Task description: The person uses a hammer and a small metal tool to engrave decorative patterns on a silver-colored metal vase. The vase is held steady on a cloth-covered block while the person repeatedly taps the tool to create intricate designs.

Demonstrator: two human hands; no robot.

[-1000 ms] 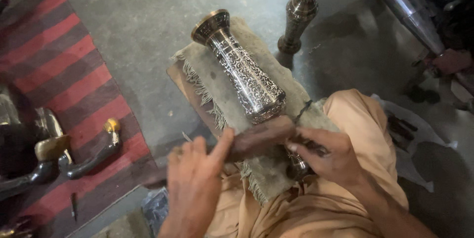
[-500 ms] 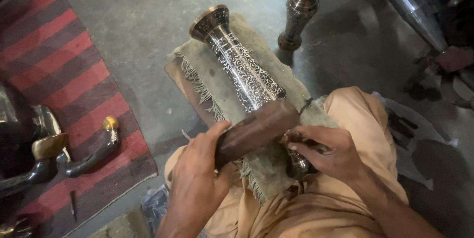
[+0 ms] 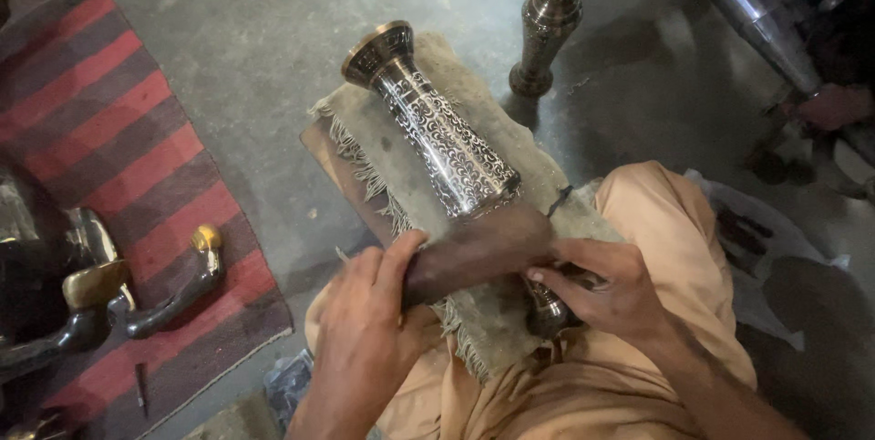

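An engraved metal vase (image 3: 437,130) lies on its side on a grey fringed cloth (image 3: 383,139) over a board, its flared mouth pointing away. My left hand (image 3: 369,312) grips a dark wooden block (image 3: 478,248) that lies across the lower part of the vase. Under the block's right end, my right hand (image 3: 611,289) holds the vase's base together with a thin dark tool. My knee in orange cloth (image 3: 674,230) sits beside the vase.
A red and grey striped rug (image 3: 109,148) lies at the left with dark metal figures (image 3: 164,289) with brass tips on it. A second upright metal vase (image 3: 547,25) stands on the concrete floor behind. Shiny metal pieces (image 3: 756,11) lie at the upper right.
The wooden block swung up above the vase half a second ago and has come back down across it. My left hand moved with it; my right hand stayed at the base.
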